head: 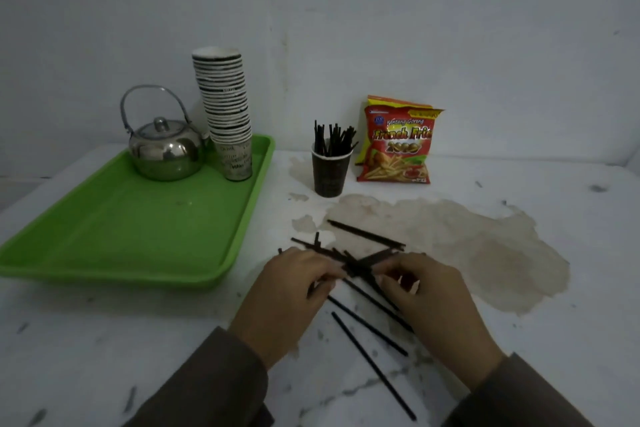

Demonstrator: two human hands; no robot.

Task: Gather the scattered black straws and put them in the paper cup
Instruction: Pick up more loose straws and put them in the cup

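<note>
Two sleeves [214,388] are entering from the bottom edge of the head view, cut off by the frame, with both hands reaching forward and meeting over a jumble of black straws [367,236] lying on the white counter [519,288]. Left hand [291,291] is lying palm down, its fingertips [332,274] pinching the tangle where several straws are crossing; right hand [426,291] is curling inward from the other side, thumb and fingers closing on the same cluster. How many straws each hand is actually gripping is hard to make out, since the fingers are covering the crossing point.

Loose straws are pointing several ways: the farthest one is running from upper left to lower right, while the nearest straw [374,367] is stretching diagonally from between the wrists down toward the lower right. Others between them are partly hidden under the right hand.

Farther back, a dark paper cup [329,173] is standing upright, holding a bunch of straws [334,137] with their long axes roughly vertical, fanning slightly. Just to its right a snack bag [398,146] is leaning against the wall. To the left, a green tray [138,236] is carrying a metal kettle [164,152] and a tall stack of cups [225,107]. A brownish stain [485,246] is spreading across the counter beside the right hand.
</note>
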